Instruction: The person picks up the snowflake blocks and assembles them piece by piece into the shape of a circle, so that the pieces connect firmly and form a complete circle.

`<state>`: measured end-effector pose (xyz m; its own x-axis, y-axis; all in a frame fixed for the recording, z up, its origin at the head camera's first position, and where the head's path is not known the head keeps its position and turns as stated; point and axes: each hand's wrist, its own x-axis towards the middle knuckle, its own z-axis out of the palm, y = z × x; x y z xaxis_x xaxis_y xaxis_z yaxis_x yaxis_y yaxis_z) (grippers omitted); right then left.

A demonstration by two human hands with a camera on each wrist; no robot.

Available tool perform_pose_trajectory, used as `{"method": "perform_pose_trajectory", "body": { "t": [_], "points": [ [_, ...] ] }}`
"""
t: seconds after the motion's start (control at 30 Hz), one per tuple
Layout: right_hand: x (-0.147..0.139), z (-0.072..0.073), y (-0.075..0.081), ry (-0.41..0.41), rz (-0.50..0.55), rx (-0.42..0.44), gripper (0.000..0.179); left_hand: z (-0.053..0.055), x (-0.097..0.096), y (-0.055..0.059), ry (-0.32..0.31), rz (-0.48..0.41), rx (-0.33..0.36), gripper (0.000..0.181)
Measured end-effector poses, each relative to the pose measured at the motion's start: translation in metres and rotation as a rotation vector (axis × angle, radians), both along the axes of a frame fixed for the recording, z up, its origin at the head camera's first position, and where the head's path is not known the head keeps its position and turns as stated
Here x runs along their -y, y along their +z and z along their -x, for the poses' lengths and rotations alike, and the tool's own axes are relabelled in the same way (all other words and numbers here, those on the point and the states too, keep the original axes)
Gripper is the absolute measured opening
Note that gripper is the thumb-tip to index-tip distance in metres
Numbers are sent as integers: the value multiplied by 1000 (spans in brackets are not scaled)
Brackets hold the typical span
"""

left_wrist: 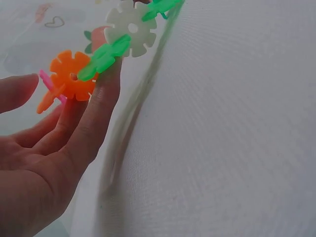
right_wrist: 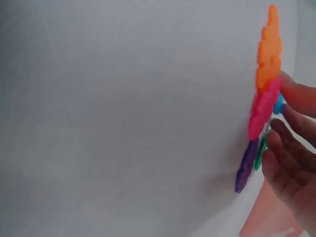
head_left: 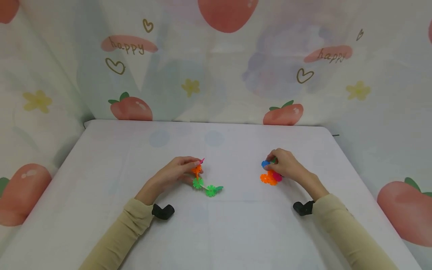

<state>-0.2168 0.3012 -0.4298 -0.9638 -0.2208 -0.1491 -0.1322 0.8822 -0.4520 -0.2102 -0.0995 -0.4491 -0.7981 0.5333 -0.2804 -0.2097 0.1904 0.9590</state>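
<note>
My left hand [head_left: 177, 170] holds one end of a chain of plastic snowflake discs, thumb near the pink piece and fingers behind. The chain shows an orange disc [left_wrist: 66, 75], a white disc [left_wrist: 132, 28] and green discs [head_left: 211, 191], and its far end hangs toward the right. Over to the right, my right hand [head_left: 287, 163] pinches a blue snowflake disc [head_left: 265, 164] between thumb and finger. Right by those fingers are orange discs [right_wrist: 269, 57], a pink disc [right_wrist: 265, 108], a purple disc [right_wrist: 247, 165] and a green disc [right_wrist: 260, 152]. Whether these are all joined, I cannot tell.
A white cloth covers the table [head_left: 222, 232]. Behind it and at both sides hangs a printed curtain [head_left: 216, 75] with fruit, flowers and hearts. A black wrist mount [head_left: 163, 212] sits at the left cuff, another black mount [head_left: 303, 208] at the right.
</note>
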Motion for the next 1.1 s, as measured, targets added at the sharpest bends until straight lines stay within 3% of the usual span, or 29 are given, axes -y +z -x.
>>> {"method": "perform_pose_trajectory", "body": {
  "t": [0.43,0.63,0.77,1.1],
  "points": [
    [22,-5,1,76,157,-88,18,-1,-2,-2,8,-8,-35,46],
    [42,-9,7,79,279,-72,17,-2,-2,-2,2,0,-49,46],
    [53,-7,7,125,354,-62,18,-3,-2,-3,11,-6,-46,46],
    [82,0,8,193,425,-85,23,-2,-7,-5,53,12,-22,41]
  ]
}}
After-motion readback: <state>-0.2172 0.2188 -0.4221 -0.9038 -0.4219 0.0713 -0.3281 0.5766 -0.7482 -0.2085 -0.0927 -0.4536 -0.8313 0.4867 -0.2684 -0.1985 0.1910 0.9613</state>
